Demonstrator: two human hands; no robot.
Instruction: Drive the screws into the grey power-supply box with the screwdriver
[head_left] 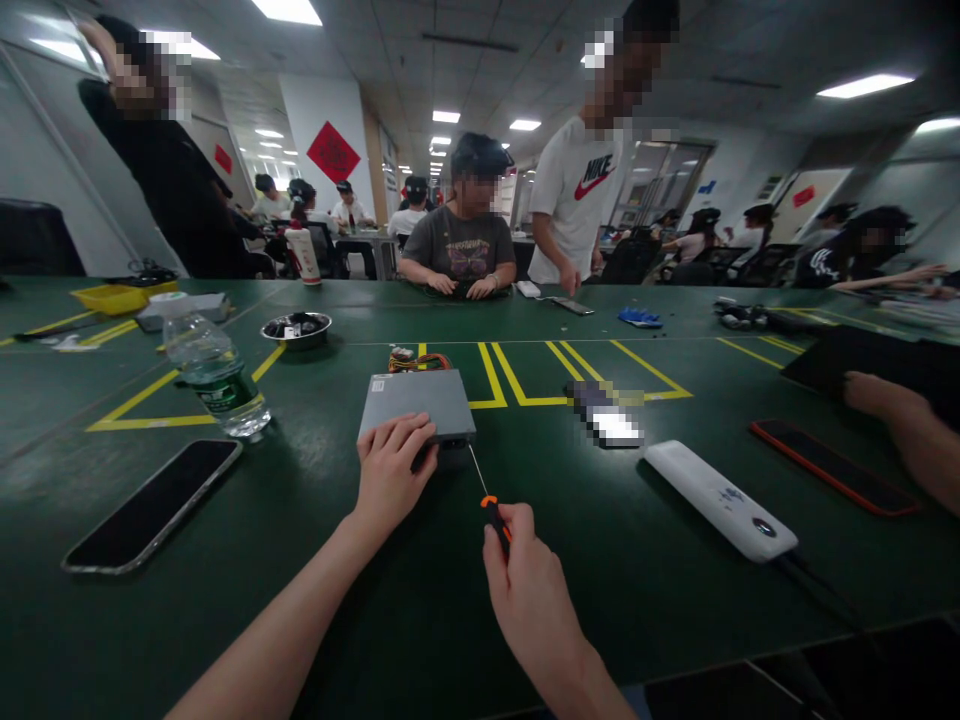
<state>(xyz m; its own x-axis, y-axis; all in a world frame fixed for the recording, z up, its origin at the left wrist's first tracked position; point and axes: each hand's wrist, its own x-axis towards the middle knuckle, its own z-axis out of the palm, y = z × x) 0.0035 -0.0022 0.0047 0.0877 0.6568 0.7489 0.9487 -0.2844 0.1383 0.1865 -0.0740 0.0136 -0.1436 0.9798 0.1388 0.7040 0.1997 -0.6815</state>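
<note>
A grey metal box (416,395) with a white label lies on the green table, and a bundle of coloured wires (420,362) comes from its far side. My left hand (396,465) rests on the box's near left part, fingers over its top and front edge. In my right hand (521,565) is a screwdriver (491,505) with a black and orange handle. Its thin shaft points up and left, with the tip at or close to the box's near right corner; contact cannot be made out.
Left: a water bottle (217,375), a phone (154,508) and a metal bowl (295,328). Right: a blurred phone (604,412), a white power bank (720,498) with a cable, and a red-edged phone (832,465) near another person's hand (892,410). People are across the table (337,620).
</note>
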